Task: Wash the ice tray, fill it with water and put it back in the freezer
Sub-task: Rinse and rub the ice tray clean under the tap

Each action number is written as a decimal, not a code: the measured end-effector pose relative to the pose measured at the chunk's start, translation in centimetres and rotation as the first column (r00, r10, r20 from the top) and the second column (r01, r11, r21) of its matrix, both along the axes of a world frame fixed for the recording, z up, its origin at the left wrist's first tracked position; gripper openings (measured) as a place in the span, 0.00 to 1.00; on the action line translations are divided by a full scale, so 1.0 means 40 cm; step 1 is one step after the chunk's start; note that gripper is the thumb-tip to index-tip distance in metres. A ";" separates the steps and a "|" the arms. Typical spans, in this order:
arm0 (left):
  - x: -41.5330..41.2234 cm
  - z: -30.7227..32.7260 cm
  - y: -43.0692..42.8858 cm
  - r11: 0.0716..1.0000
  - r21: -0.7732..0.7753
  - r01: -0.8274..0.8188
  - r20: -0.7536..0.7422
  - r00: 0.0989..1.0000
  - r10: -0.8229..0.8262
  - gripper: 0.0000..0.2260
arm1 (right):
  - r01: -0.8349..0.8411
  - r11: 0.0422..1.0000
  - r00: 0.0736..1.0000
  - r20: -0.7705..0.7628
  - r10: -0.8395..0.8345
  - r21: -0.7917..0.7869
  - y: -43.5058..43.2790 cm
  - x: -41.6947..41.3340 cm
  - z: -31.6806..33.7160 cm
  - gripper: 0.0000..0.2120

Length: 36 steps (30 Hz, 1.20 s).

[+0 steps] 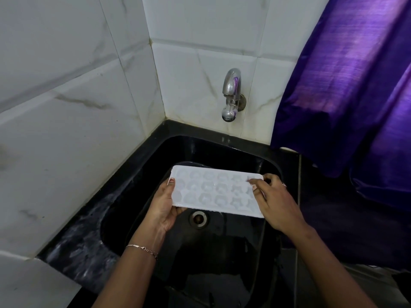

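Holding the ice tray (pixel 215 192) over the sink (pixel 155 156), we judge the main risk is a slip. It is gripped only at its two short ends, and once wet it could tip or drop onto the drain (pixel 198 218) below. Our left hand (pixel 164 205) clamps the left end, thumb on the top rim and fingers curled beneath. Our right hand (pixel 275 203) pinches the right end. The tray spans the gap between both hands, cavities facing up. Further back the tap (pixel 232 94) sits well apart and shows no stream — opened hard, it could splash the purple curtain (pixel 344 85).
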<state>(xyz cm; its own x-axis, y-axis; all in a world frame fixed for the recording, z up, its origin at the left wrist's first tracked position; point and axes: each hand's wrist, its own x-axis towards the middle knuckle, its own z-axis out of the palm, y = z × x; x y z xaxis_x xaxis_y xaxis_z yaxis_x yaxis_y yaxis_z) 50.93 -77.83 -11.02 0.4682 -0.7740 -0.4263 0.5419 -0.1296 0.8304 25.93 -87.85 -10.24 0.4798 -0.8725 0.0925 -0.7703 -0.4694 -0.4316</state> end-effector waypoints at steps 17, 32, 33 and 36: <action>-0.034 -0.013 0.041 1.000 0.018 -0.017 0.035 0.999 0.017 0.14 | -0.005 1.000 0.999 -0.034 0.005 -0.020 0.033 -0.026 0.020 0.16; -0.036 -0.009 0.033 0.999 0.009 -0.036 0.018 0.999 0.036 0.11 | -0.032 0.999 0.999 0.001 0.032 0.029 0.012 -0.020 0.019 0.14; -0.035 -0.007 0.034 0.999 0.006 -0.038 0.013 0.999 0.038 0.10 | -0.035 0.999 0.999 0.005 0.035 0.039 0.010 -0.022 0.018 0.15; -0.035 -0.005 0.035 0.999 -0.001 -0.045 0.001 0.999 0.045 0.09 | -0.040 0.998 0.999 0.014 0.039 0.044 0.005 -0.026 0.011 0.15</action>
